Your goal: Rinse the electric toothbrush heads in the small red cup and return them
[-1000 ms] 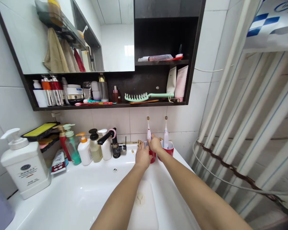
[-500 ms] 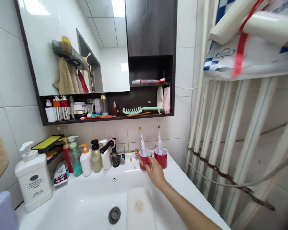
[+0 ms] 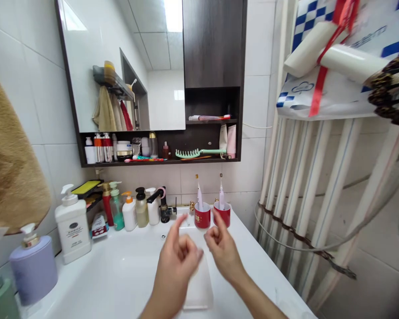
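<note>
My left hand [image 3: 179, 259] and my right hand [image 3: 222, 248] hover side by side over the white sink [image 3: 119, 274]. Each has its index finger raised and the other fingers loosely curled, and neither holds anything. Just beyond them, on the sink's back rim, stand two red cups [image 3: 202, 219] [image 3: 223, 215]. An electric toothbrush [image 3: 199, 200] stands upright in the left cup and another toothbrush [image 3: 221, 197] in the right one. My right hand is nearest the cups but touches neither.
A black tap [image 3: 162, 206] and several pump bottles [image 3: 129, 212] line the back of the sink, with a large white dispenser [image 3: 73, 228] and a purple bottle [image 3: 33, 266] at left. A tan towel [image 3: 9, 168] hangs at far left. White pipes [image 3: 302, 186] run down the right wall.
Both hands have pulled back from the red cups toward me. The left hand, out of view half a second ago, is back in view. The camera has tilted up and drawn back.
</note>
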Demonstrator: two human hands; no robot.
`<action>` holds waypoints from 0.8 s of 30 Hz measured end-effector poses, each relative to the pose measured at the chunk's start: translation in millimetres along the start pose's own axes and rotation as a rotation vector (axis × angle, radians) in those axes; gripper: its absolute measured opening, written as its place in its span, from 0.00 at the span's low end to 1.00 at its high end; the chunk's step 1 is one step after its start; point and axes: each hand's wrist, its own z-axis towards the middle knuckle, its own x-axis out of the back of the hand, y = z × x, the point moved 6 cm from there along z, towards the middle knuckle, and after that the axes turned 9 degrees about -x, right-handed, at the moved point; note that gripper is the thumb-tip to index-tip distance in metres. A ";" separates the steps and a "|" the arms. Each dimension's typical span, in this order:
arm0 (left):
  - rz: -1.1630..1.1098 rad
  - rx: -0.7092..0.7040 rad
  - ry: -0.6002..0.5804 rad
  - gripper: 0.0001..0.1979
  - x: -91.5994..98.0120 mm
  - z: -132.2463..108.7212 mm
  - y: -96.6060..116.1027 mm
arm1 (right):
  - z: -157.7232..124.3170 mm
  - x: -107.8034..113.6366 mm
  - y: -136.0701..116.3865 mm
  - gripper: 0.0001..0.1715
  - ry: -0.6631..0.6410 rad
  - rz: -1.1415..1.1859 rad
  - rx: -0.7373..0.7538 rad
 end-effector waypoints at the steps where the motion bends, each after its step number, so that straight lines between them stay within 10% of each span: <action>1: -0.012 -0.041 0.002 0.31 -9.9 12.4 27.5 | -2.6 2.7 -16.6 0.34 0.023 0.035 0.056; 4: -0.079 -0.188 -0.009 0.33 -34.8 32.7 87.2 | -8.6 6.4 -57.1 0.38 0.024 0.137 0.197; 7: -0.160 -0.233 -0.108 0.35 -56.5 32.5 103.7 | -10.8 2.3 -67.4 0.39 -0.027 0.169 0.191; 14: -0.217 -0.171 -0.129 0.35 -61.0 36.1 79.0 | -9.1 -0.7 -44.4 0.35 -0.046 0.223 0.089; 18: -0.164 0.019 -0.081 0.19 -50.5 51.3 52.5 | 4.6 9.0 -35.5 0.12 0.025 0.168 -0.004; 24: -0.102 0.200 -0.149 0.29 -59.5 65.8 27.5 | 20.2 0.9 -18.4 0.26 -0.011 0.111 -0.107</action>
